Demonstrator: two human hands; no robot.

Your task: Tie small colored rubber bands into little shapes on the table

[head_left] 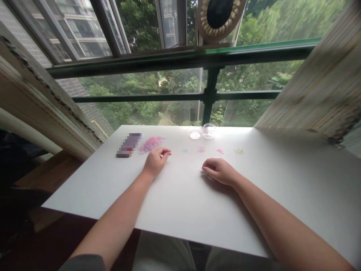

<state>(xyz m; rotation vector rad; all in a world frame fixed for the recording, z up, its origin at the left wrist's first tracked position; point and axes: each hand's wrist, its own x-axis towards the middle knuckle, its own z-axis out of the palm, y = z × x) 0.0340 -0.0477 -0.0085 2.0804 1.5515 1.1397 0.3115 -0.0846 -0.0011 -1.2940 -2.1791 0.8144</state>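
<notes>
My left hand (157, 162) is closed in a pinch just beside a loose pile of small pink, purple and bluish pieces (152, 143). Whatever its fingertips hold, if anything, is too small to make out. My right hand (218, 170) rests on the white tabletop (180, 203) with its fingers curled in; nothing shows between them. Beyond the hands lie small separate groups in a row: pale green pieces (184, 150), pale pink-purple pieces (200, 149), pink pieces (220, 151) and pale yellow pieces (239, 151).
At the back edge of the table stand a clear round container (209, 130) and a flat clear round lid (195, 134). A pixelated dark rectangular object (129, 145) lies left of the pile. Behind the table runs a green railing (175, 62), with a round fan (220, 17) above it.
</notes>
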